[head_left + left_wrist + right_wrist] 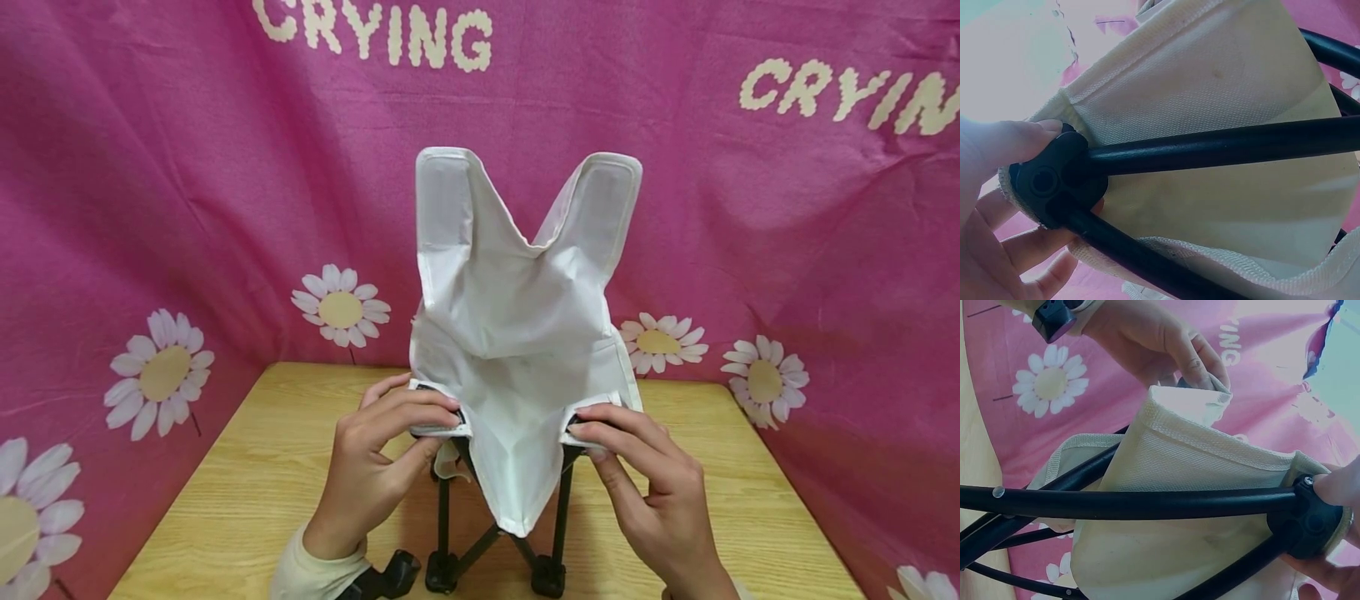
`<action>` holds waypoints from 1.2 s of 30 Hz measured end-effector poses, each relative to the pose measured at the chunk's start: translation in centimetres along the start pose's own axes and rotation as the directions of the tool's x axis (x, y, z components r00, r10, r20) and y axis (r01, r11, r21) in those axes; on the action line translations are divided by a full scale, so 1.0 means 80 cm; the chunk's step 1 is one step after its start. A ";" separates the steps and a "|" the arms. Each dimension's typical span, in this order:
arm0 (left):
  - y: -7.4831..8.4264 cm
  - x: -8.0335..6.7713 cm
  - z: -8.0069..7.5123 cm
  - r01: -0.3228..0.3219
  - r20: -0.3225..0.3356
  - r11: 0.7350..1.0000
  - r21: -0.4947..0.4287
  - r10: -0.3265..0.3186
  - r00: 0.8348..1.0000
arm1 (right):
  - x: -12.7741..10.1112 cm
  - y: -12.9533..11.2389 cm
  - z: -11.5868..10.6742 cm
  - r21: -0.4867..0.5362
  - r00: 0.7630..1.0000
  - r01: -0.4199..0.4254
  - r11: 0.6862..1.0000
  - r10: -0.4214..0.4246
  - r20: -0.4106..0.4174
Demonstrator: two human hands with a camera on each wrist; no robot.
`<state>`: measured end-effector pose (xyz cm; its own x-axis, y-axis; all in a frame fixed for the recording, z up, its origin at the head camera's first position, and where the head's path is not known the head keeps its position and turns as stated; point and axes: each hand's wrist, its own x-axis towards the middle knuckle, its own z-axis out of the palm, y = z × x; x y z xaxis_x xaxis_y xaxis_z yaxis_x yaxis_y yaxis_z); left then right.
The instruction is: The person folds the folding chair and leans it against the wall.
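A small folding stool stands on the wooden table: black metal legs and a white cloth seat whose two far corners rise like ears. My left hand pinches the near left corner of the cloth over a black frame joint. My right hand pinches the near right corner over the other joint. In the wrist views the black tubes cross under the cream cloth. The cloth hangs in a point between the hands.
A pink cloth backdrop with daisies and the word CRYING walls in the table on three sides. A black wrist-camera mount sits on my left forearm near the front edge. Bare wood lies left and right of the stool.
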<state>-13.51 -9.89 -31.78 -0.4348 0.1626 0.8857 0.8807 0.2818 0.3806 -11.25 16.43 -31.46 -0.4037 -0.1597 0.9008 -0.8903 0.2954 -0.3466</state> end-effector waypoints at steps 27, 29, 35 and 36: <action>0.005 0.006 0.009 -0.027 -0.005 1.000 -0.001 0.027 1.000 | 0.006 -0.006 0.002 0.005 1.000 0.000 1.000 0.000 0.002; 0.005 0.006 0.009 -0.024 -0.003 1.000 -0.001 0.024 1.000 | 0.004 -0.003 0.002 0.009 1.000 0.000 1.000 0.000 0.003; 0.007 0.008 0.011 -0.017 0.001 1.000 -0.001 0.017 1.000 | 0.007 -0.004 0.004 0.045 0.999 0.034 0.998 -0.034 -0.010; 0.007 0.008 0.011 -0.016 0.002 1.000 -0.001 0.016 1.000 | 0.009 -0.006 0.005 0.047 0.999 0.038 0.998 -0.038 -0.013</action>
<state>-13.43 -8.80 -31.22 -0.4214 0.1688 0.8910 0.8876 0.2781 0.3671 -11.16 15.83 -30.75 -0.3671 -0.1586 0.9165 -0.9139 0.2449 -0.3237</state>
